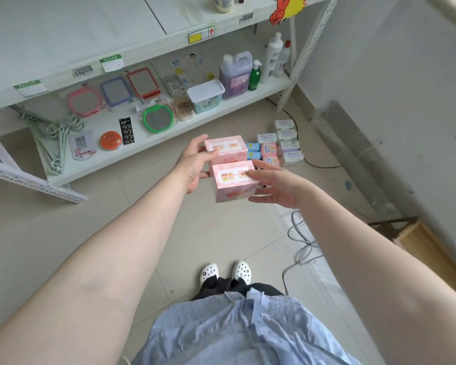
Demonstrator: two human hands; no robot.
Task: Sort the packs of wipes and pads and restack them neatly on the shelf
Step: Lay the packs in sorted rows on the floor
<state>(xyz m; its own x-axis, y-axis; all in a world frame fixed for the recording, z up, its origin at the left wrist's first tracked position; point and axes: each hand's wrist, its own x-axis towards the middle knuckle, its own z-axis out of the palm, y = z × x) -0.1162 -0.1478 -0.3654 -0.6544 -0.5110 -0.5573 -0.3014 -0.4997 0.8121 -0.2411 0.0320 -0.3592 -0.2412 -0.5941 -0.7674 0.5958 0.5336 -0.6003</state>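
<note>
I've got two pink boxes of wipes up in front of me, held out at arm's length over the tiled floor [208,233]. My left hand [195,164] is curled round the far pink box [225,148], thumb lying across its top edge, fingers wrapped under the near-left side. My right hand [277,185] has the near pink box [234,181]: thumb pressing on its printed lid, the other fingers spread loosely below its right side, so it's a light pinch rather than a full grip. The two boxes sit touching, the near one just below and in front of the far one.

Beyond my right hand, down on the floor, I see a cluster of loose packs: blue packs [253,150], pink pad packs [270,154], and pale wipe packs [287,142] in a rough row, all close together. A black cable [319,165] runs past them.

Ahead of my left hand is the lower shelf [153,135] with framed mirrors [116,92], a white-lidded tub [207,97], a purple detergent jug [234,75] and a green pump bottle [254,76]. Grey cable [300,246] coils under my right forearm.
</note>
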